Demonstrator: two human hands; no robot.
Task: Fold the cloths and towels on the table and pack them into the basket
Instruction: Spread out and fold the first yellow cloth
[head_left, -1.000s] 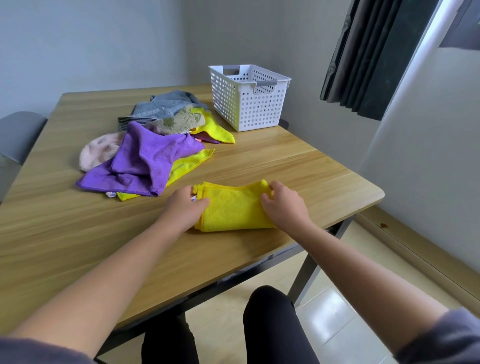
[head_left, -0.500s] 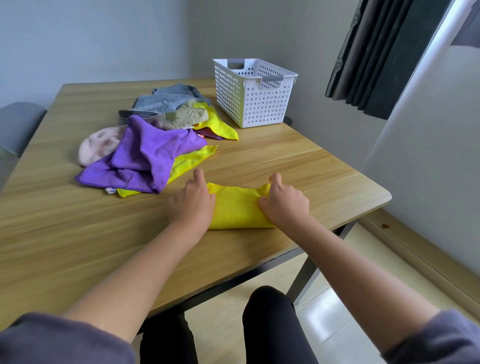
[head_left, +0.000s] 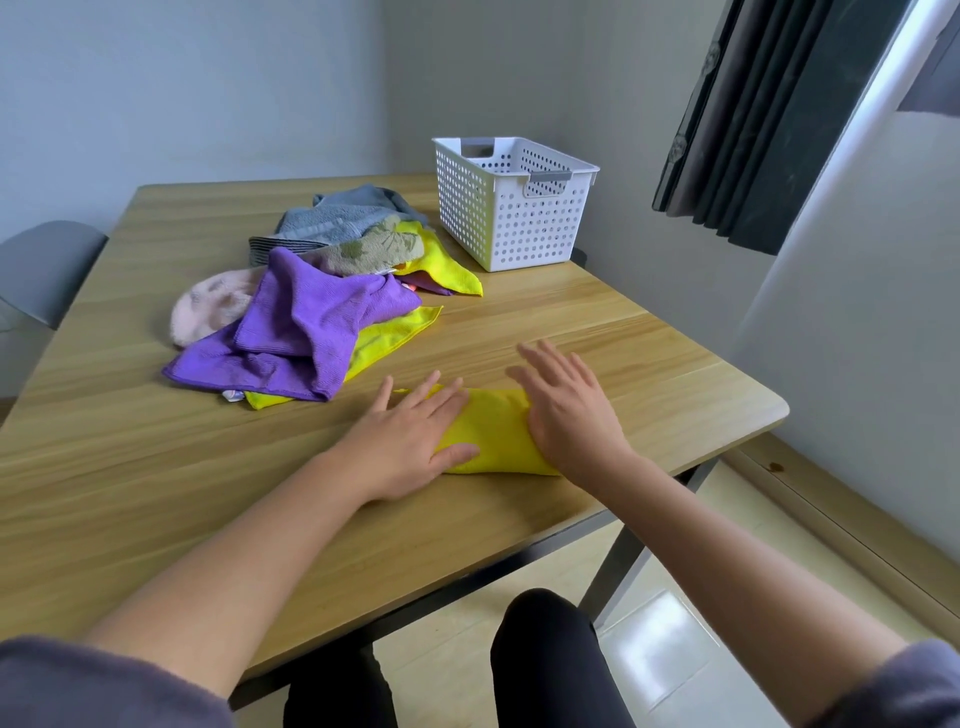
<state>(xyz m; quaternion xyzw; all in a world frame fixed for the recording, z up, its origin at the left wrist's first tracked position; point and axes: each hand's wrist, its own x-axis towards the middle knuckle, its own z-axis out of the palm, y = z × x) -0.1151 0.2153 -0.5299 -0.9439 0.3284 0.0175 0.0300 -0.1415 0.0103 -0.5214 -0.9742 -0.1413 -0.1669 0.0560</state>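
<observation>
One cloth is folded; the rest are not. On the far left part of the bench (head_left: 130, 467) lies a loose heap: a pink cloth (head_left: 208, 312), a purple cloth (head_left: 306, 322) draped over a yellow one, a grey towel (head_left: 343, 215) behind, then a leaf-patterned cloth (head_left: 374, 249) and another yellow cloth (head_left: 441, 265) at the heap's right end, near the basket. None of these looks folded.

Near the bench's front edge the left hand (head_left: 410, 436) lies flat, its grip spread and fingers straight, pressing the left end of the folded yellow cloth (head_left: 493, 441). That cloth sits as a small thick bundle between the two hands. The right hand (head_left: 566, 410) covers its right end, grip likewise spread, fingers reaching past the cloth. Whether they touch the bench cannot be told.

At the far right corner stands the white basket (head_left: 519, 228), upright, with no cloth showing inside from here. By this the task is near its start: the first fold is being pressed flat, nothing is packed, and the whole heap is left to fold and carry over.
</observation>
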